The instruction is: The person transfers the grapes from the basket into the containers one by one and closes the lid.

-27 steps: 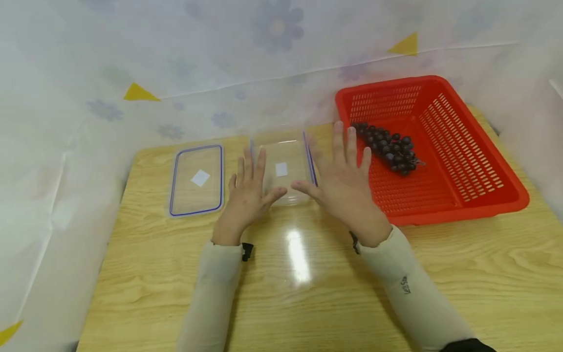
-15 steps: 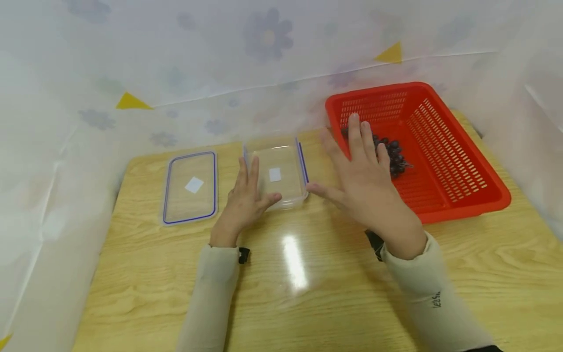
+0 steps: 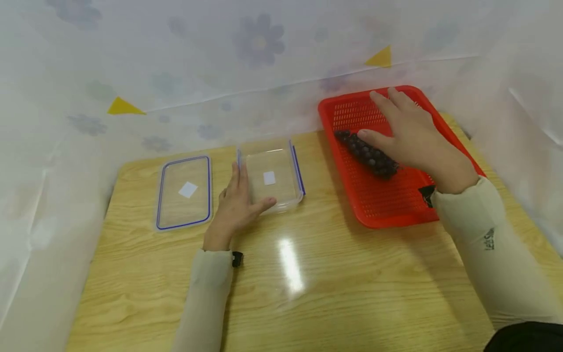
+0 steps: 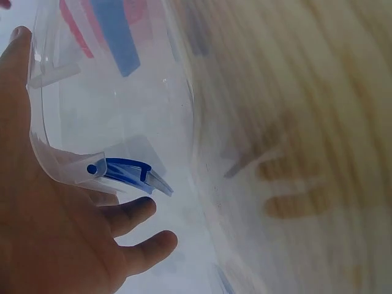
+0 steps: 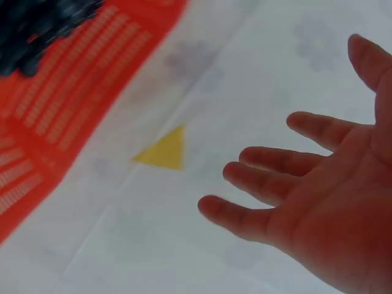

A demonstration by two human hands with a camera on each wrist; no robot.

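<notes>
My left hand [image 3: 238, 206] lies along the left side of a clear plastic food container [image 3: 281, 188], fingers extended and thumb reaching over its near edge. In the left wrist view the palm is against the clear wall, close to a blue-edged locking flap [image 4: 125, 171]. My right hand [image 3: 411, 134] hovers over a red plastic basket [image 3: 365, 215] with its fingers spread and holds nothing. Below and left of it, a bunch of dark grapes [image 3: 367, 154] lies in the basket, partly covered by the thumb. The right wrist view shows the spread fingers apart from the grapes [image 5: 43, 24].
A clear lid [image 3: 184, 215] with a blue seal lies flat left of the container. Behind the wooden table [image 3: 334, 293] hangs a pale flowered sheet [image 3: 198, 58] with yellow triangles. The basket takes up the back right of the table.
My right hand has moved from beside the container, rightward to above the grapes in the basket. The left hand stays by the container's left side. The head view has shifted slightly.
</notes>
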